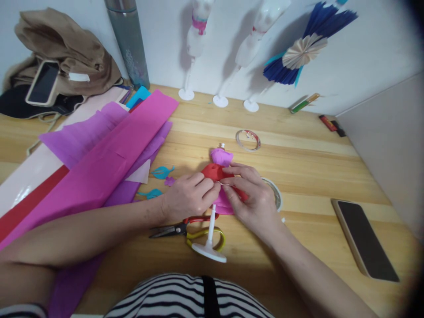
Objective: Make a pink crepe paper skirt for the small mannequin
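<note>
A small mannequin doll (221, 160) on a white stand (210, 249) lies on the wooden table, dressed in a purple paper top and a red and pink paper skirt. My left hand (187, 196) is closed, pinching the skirt at its waist. My right hand (250, 194) is closed too, its fingertips pinching the same spot from the right. The fingertips of both hands meet over the skirt. Scissors (185, 230) with red and yellow handles lie just under my left hand.
Sheets of magenta crepe paper (109, 163) and purple paper spread at left. A tape roll (248, 140) lies behind the doll, another (274, 192) under my right hand. A phone (364, 238) lies at right. Three mannequins, one with a blue paper dress (304, 48), a flask (129, 44) and a bag (66, 53) stand at back.
</note>
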`<action>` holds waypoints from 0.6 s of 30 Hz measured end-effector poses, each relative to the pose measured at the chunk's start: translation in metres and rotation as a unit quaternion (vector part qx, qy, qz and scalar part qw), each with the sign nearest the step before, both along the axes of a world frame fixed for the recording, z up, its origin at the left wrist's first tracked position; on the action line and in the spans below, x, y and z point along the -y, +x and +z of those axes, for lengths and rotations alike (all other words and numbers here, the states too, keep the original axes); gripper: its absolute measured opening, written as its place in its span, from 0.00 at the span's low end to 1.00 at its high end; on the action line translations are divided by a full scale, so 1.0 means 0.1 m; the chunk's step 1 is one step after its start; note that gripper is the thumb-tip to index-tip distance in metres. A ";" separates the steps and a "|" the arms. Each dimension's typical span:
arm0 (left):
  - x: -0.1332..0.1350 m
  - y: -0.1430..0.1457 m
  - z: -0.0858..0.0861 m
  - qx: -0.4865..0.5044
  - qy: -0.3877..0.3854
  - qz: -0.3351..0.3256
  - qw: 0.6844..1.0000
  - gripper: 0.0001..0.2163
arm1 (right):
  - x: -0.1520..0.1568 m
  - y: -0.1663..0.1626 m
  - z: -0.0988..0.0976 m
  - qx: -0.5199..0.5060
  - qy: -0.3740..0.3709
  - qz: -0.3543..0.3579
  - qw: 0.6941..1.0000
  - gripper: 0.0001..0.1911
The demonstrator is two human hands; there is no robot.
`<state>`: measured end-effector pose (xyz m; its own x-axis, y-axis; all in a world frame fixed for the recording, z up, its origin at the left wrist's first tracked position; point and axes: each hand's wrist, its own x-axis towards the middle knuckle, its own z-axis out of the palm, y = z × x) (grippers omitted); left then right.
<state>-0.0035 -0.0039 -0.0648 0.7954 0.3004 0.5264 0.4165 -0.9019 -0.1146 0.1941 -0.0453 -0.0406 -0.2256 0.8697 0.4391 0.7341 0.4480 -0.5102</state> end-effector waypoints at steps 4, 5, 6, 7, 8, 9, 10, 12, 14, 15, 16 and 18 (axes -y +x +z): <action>0.00 -0.01 0.02 -0.005 -0.012 -0.006 1.000 0.11 | -0.01 0.01 -0.01 -0.051 -0.031 -0.016 0.998 0.07; 0.00 0.00 0.03 -0.011 -0.018 -0.006 1.000 0.11 | -0.02 0.02 -0.02 -0.058 -0.040 -0.021 0.997 0.07; 0.00 0.00 0.03 -0.021 -0.026 -0.002 0.999 0.12 | -0.02 0.02 -0.02 -0.063 -0.048 -0.024 0.997 0.06; 0.00 0.00 0.03 -0.033 -0.033 0.001 0.999 0.12 | -0.02 0.02 -0.03 -0.066 -0.053 -0.026 0.996 0.07; 0.00 0.00 0.04 -0.044 -0.040 0.006 0.998 0.12 | -0.02 0.02 -0.03 -0.068 -0.055 -0.026 0.996 0.07; 0.00 0.00 0.04 -0.052 -0.044 0.010 0.998 0.12 | -0.02 0.02 -0.03 -0.069 -0.054 -0.024 0.996 0.07; 0.00 0.00 0.03 -0.055 -0.047 0.012 0.997 0.12 | -0.02 0.02 -0.03 -0.068 -0.051 -0.020 0.996 0.07; 0.00 0.01 0.03 -0.050 -0.053 0.012 0.997 0.12 | -0.02 0.02 -0.03 -0.058 -0.039 -0.011 0.998 0.07; 0.00 0.01 0.02 -0.041 -0.058 0.010 0.997 0.11 | -0.01 0.02 -0.02 -0.037 -0.026 -0.001 0.999 0.07; -0.01 0.01 0.02 -0.039 -0.062 0.010 0.997 0.11 | -0.01 0.01 -0.02 -0.024 -0.021 0.003 0.999 0.07; -0.01 0.01 0.02 -0.037 -0.064 0.010 0.997 0.11 | -0.01 0.01 -0.02 -0.012 -0.016 0.008 1.000 0.07; -0.01 0.00 0.02 -0.036 -0.067 0.009 0.997 0.10 | -0.01 0.01 -0.02 0.007 -0.009 0.017 1.000 0.08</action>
<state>-0.0034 -0.0025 -0.0628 0.8240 0.3782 0.4219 0.4274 -0.9037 -0.0247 0.1950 -0.0442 -0.0429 -0.2607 0.8692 0.4201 0.7261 0.4633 -0.5080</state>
